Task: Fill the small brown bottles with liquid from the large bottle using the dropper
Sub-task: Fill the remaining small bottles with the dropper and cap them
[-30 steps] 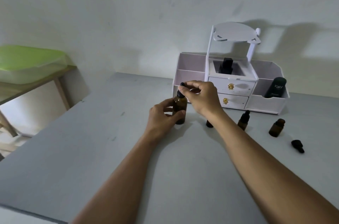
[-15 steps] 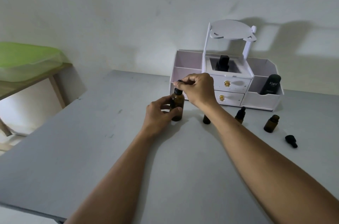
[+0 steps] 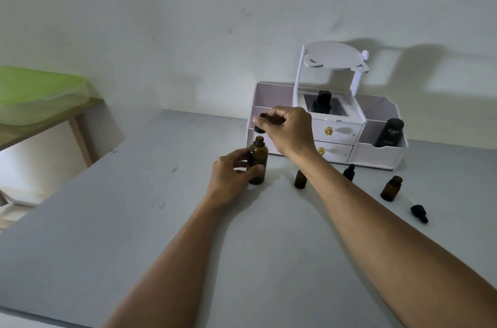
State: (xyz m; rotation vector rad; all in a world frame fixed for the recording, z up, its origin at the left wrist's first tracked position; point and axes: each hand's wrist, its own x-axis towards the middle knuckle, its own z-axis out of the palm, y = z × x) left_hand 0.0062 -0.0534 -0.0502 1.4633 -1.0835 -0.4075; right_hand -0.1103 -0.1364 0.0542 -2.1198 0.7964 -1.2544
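Left hand [image 3: 231,180] wraps the large brown glass bottle [image 3: 257,163], upright on the grey table [image 3: 134,220]. Right hand [image 3: 289,131], wrist bent down, pinches the black dropper cap [image 3: 259,128] just above its open neck.

large bottle [image 3: 257,163]: table [image 3: 134,233] centre
dropper [image 3: 260,127]: just above its mouth
small bottles [image 3: 391,188]: row at its 3 o'clock
dropper cap [image 3: 419,213]: row's 4 o'clock
organizer [image 3: 376,158]: 1 o'clock, behind row
Kahf bottle [image 3: 389,132]: organizer's right compartment

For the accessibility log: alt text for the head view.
The right hand holds the dropper just above the open large bottle, which the left hand grips on the grey table. Three small brown bottles stand before a white organizer.
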